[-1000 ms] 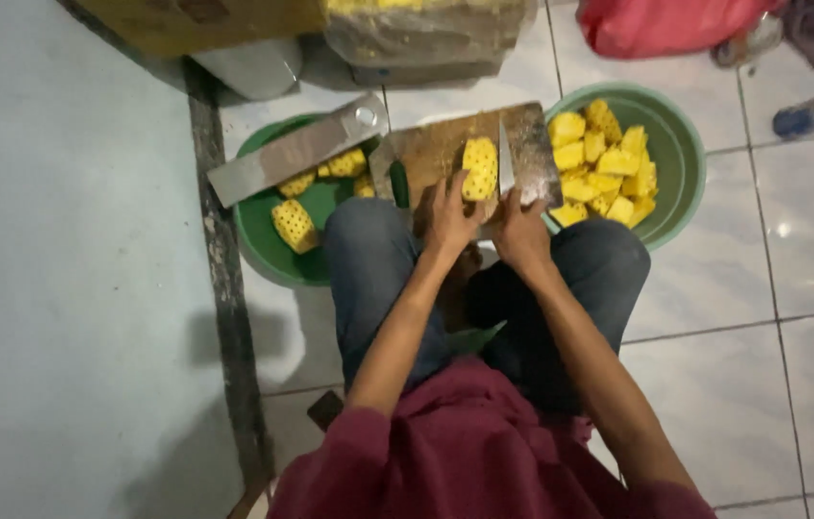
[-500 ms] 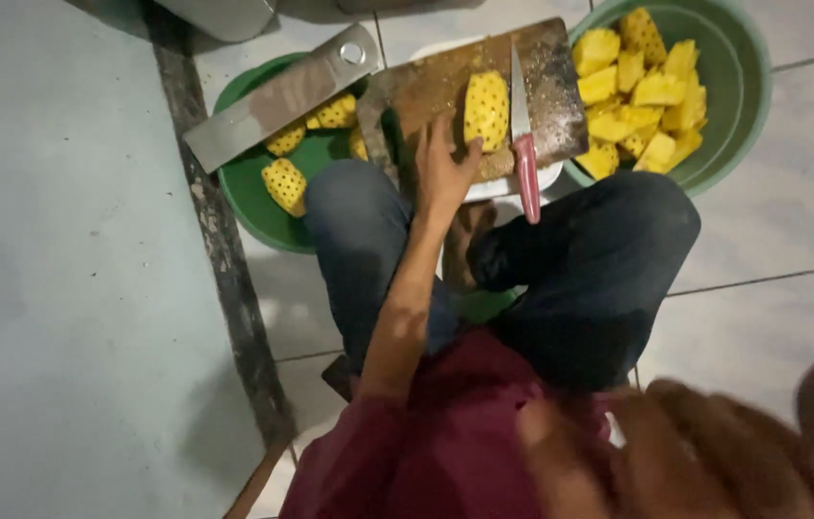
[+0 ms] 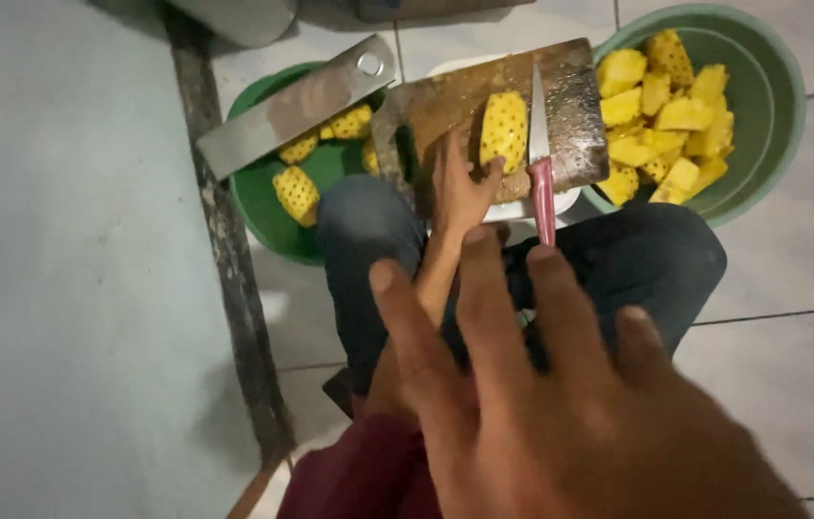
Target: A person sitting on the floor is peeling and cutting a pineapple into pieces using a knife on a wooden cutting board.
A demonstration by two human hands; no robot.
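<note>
A peeled yellow pineapple piece (image 3: 504, 128) lies on a wooden cutting board (image 3: 575, 106) across my knees. My left hand (image 3: 460, 187) rests on the board with its fingers against the pineapple's left side. A knife with a red handle (image 3: 542, 173) lies on the board just right of the pineapple, with no hand on it. My right hand (image 3: 561, 404) is raised close to the camera, fingers spread, holding nothing, and it hides much of my lap.
A pale green basin (image 3: 763, 86) at the right holds several cut pineapple chunks. A darker green basin (image 3: 263, 202) at the left holds peeled pieces, with a steel cleaver (image 3: 296, 106) lying across its rim. A dark strip (image 3: 229, 259) runs along the floor at the left.
My right hand left the knife on the board and rose toward the camera until it fills the lower frame. My left hand stays at the pineapple.
</note>
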